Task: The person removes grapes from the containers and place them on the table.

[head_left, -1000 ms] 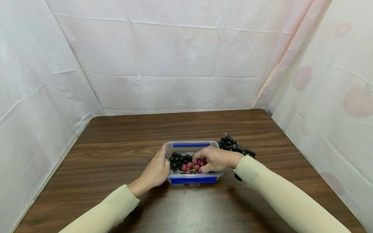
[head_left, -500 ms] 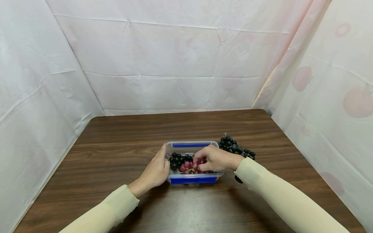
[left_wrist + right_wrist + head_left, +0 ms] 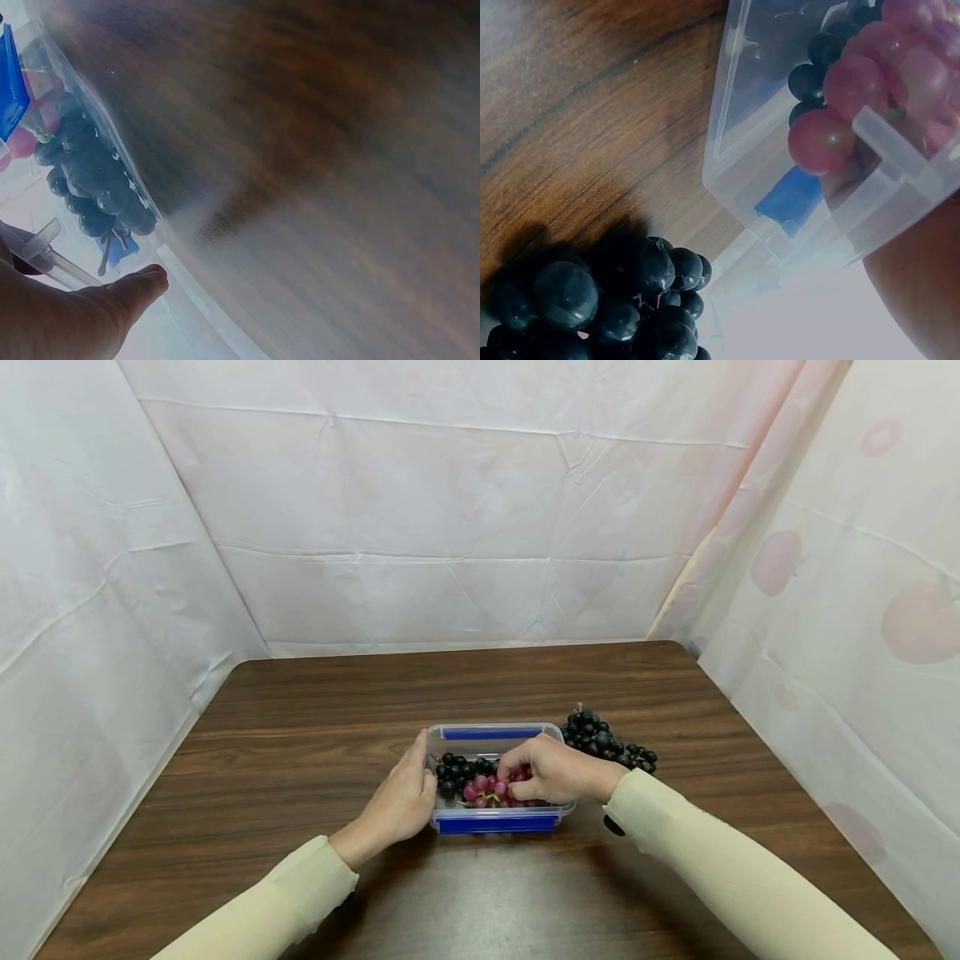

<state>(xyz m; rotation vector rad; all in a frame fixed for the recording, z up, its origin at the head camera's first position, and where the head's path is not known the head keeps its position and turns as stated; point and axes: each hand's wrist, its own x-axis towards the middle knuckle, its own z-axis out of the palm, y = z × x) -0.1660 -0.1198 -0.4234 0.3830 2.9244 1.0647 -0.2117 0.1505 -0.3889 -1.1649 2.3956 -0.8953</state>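
Observation:
A clear plastic food container (image 3: 495, 812) with blue clips sits on the table, holding black grapes (image 3: 462, 768) on its left side and a bunch of red grapes (image 3: 481, 790) towards its front and middle. My left hand (image 3: 401, 793) rests against the container's left wall, fingers extended along it and thumb near the rim. Inside the container, my right hand (image 3: 551, 771) has curled fingers on the red grapes and seems to pinch them; its fingertips are partly hidden. Through the plastic in the left wrist view, the black grapes (image 3: 86, 176) show close to my left thumb (image 3: 131, 296).
More black grapes (image 3: 600, 737) lie on the table just right of the container, partly behind my right wrist. The brown wooden table (image 3: 337, 702) reaches back to a white cloth screen (image 3: 435, 527); similar cloth hangs at both sides.
My right hand has shifted very slightly within the container, and the red grapes have moved a little to the left. My left hand has stayed against the wall.

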